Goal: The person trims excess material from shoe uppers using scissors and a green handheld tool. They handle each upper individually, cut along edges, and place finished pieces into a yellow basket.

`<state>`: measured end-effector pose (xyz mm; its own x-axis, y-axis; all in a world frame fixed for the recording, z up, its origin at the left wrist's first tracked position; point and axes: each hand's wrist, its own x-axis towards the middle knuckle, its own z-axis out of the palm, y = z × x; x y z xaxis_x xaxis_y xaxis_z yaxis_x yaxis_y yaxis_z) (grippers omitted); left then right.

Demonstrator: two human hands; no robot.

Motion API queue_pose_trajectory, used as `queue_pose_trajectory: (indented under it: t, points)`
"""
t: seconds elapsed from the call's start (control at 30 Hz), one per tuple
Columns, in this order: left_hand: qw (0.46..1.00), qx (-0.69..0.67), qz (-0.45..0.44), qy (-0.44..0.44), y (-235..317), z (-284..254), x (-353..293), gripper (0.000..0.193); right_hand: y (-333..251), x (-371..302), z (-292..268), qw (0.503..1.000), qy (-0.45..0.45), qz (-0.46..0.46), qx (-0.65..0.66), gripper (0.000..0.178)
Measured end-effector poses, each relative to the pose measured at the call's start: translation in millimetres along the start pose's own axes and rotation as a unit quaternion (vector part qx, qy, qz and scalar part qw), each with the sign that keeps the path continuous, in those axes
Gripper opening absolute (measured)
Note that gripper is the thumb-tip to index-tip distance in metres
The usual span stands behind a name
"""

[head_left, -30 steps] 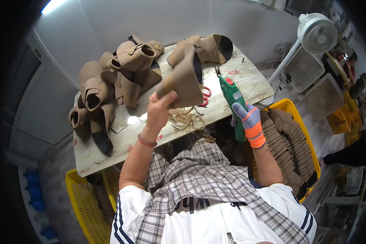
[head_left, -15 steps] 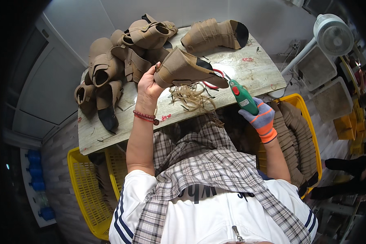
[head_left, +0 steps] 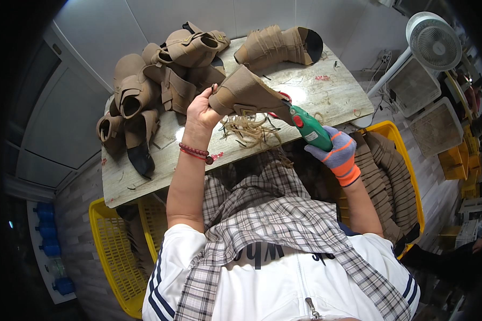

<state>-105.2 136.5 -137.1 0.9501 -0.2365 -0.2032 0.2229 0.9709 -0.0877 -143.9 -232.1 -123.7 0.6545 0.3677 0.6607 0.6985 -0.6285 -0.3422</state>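
Note:
My bare left hand (head_left: 203,110) grips a tan shoe upper (head_left: 246,92) by its narrower end and holds it tilted above the table. Wrapped round a green handheld electric trimmer (head_left: 311,131) with a red button is my right hand (head_left: 334,152), in a grey and orange glove. The trimmer's tip meets the right end of the upper, or lies just behind it; the exact contact is hidden. Below the upper lies a heap of beige trimmed strips (head_left: 251,130). Part of a red-handled tool (head_left: 285,97) shows behind the upper.
Several finished-looking uppers (head_left: 139,88) are piled on the table's left side. A nested stack of uppers (head_left: 278,47) lies at the back. Yellow baskets (head_left: 99,235) flank me; the right one holds stacked uppers (head_left: 383,182). A white fan (head_left: 434,43) stands at the far right.
The upper has turned in my left hand, so its black lining no longer shows. My right hand has brought the trimmer slightly left and down, against or close to the upper's end.

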Motion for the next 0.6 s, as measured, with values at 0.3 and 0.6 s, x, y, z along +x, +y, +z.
queue_pose_trajectory:
  t: [0.3,0.6]
  points:
    - [0.989,0.114,0.091,-0.002,-31.7,17.6,-0.2,0.022,-11.4,8.7,7.9,0.997,-0.012,0.037,0.07,0.052]
    - [0.931,0.271,0.22,-0.105,-68.1,40.7,-26.5,0.034,-22.6,12.3,16.3,0.975,-0.036,0.124,0.179,0.046]
